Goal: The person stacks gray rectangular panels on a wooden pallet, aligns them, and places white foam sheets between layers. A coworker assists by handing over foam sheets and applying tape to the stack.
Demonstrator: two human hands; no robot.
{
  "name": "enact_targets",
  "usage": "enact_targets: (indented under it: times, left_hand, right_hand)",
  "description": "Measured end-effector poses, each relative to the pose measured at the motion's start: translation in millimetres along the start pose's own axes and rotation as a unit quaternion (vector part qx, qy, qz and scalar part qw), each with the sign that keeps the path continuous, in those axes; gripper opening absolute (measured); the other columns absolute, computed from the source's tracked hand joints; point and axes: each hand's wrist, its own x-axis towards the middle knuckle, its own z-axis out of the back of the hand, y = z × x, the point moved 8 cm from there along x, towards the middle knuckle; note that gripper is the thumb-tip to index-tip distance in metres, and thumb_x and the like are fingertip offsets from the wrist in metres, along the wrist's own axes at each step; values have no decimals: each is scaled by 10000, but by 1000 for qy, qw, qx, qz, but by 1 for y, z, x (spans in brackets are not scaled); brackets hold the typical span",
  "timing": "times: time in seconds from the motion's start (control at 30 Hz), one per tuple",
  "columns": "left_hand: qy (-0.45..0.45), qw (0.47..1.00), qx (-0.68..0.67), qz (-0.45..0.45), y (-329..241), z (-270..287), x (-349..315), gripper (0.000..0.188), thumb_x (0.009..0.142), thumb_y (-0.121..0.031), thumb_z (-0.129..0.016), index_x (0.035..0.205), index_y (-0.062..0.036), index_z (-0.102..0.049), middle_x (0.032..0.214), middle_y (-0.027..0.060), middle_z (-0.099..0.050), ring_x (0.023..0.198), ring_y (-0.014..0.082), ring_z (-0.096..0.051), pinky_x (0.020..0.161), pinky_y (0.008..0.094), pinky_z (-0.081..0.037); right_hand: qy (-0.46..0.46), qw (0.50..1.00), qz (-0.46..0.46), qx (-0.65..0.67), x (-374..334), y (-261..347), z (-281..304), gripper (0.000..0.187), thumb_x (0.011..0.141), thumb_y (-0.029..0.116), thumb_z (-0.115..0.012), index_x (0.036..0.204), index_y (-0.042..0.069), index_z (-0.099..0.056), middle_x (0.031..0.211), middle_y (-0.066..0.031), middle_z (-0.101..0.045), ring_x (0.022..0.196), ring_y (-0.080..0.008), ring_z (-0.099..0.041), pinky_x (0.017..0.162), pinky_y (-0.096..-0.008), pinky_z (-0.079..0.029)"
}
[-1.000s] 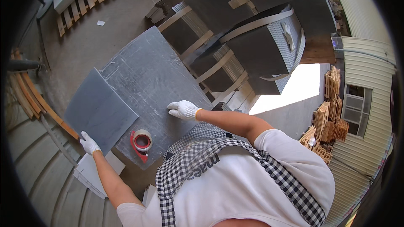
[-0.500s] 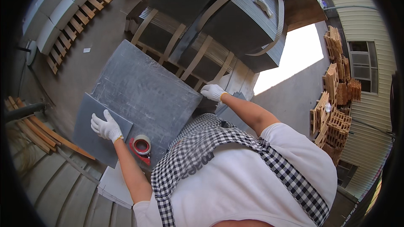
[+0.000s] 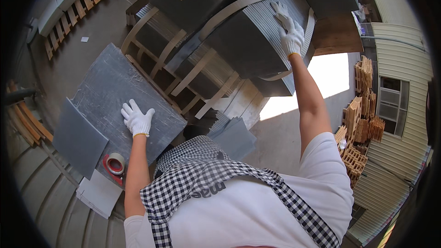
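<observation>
My left hand (image 3: 136, 118), in a white knit glove, lies with fingers spread on a scuffed dark grey board (image 3: 108, 80). Just left of it, a smaller smooth grey sheet (image 3: 80, 135) rests over the board's edge. A red tape dispenser with a roll of tape (image 3: 115, 164) sits by the board's near edge. My right hand (image 3: 292, 40), gloved too, reaches far forward onto a strapped stack of grey corrugated sheets (image 3: 264, 20). Its extended fingers meet a loose white glove (image 3: 281, 13) lying on top; their overlap hides the exact contact.
More strapped grey stacks (image 3: 183, 41) stand ahead. Low by my body is a pile of grey sheets (image 3: 234, 140); white sheets (image 3: 98, 193) lie at lower left. Wooden pallets (image 3: 358, 124) are piled at right by a ribbed wall (image 3: 404, 64). Another loaded pallet (image 3: 82, 2) stands far left.
My right hand has gone from beside the board's right corner up and forward to the loose glove. My left hand has shifted from the smaller sheet onto the scuffed board. The view has turned rightward.
</observation>
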Motion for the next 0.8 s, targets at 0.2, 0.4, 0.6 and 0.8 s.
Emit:
enact_targets:
  times: [0.2, 0.4, 0.6, 0.8]
  left_hand:
    - [18, 997, 66, 30, -4, -13, 5, 1108, 701, -523, -800, 1536, -58, -240, 1571, 247, -243, 1442, 421, -243, 1113, 523, -334]
    - [6, 997, 73, 31, -4, -21, 6, 1119, 699, -512, -807, 1537, -49, -228, 1563, 247, -248, 1440, 445, -235, 1110, 536, -329]
    - [27, 997, 64, 39, -6, -19, 2, 1120, 725, -518, -785, 1549, -46, -192, 1577, 262, -209, 1452, 453, -199, 1131, 542, -289]
    - [15, 999, 28, 28, 0, -27, -3, 1119, 741, -517, -770, 1563, -57, -166, 1599, 257, -171, 1470, 447, -163, 1162, 537, -228]
  right_hand:
    - [118, 990, -42, 71, 58, -60, -84, 613, 848, 513, -648, 1351, 169, -575, 1323, -204, -583, 1224, -406, -534, 1017, -460, -433]
    - [69, 975, -37, 207, 65, -2, -32, 285, 909, 354, -666, 1024, 94, -689, 965, -107, -687, 892, -297, -639, 784, -399, -512]
    - [-35, 925, 373, 67, 5, 166, 0, 200, 871, 140, -670, 1059, 98, -615, 1304, -90, -575, 1247, -332, -512, 988, -472, -451]
    - [158, 855, 494, 19, -45, 229, -102, 273, 914, 101, -554, 1173, 65, -635, 1322, -91, -510, 1196, -282, -492, 1034, -375, -412]
